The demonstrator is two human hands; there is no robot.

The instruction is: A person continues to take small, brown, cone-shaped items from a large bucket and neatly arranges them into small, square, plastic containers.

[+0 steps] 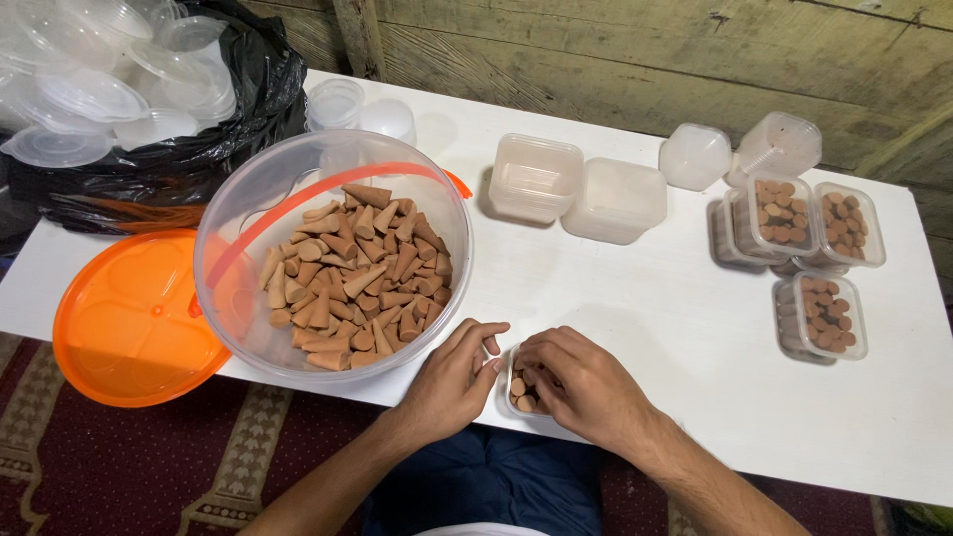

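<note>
At the near edge of the white table, the left hand rests its fingers loosely curled against the side of a small clear tub, seemingly to keep it from sliding, while the right hand arches over it with fingers bent down among the brown cones packed upright inside. Just beyond the left hand stands a big clear bucket of loose cones, close enough to reach, its orange lid laid aside. Further back sit empty tubs, filled tubs stacked to the right, and a black bag of clear lids.
</note>
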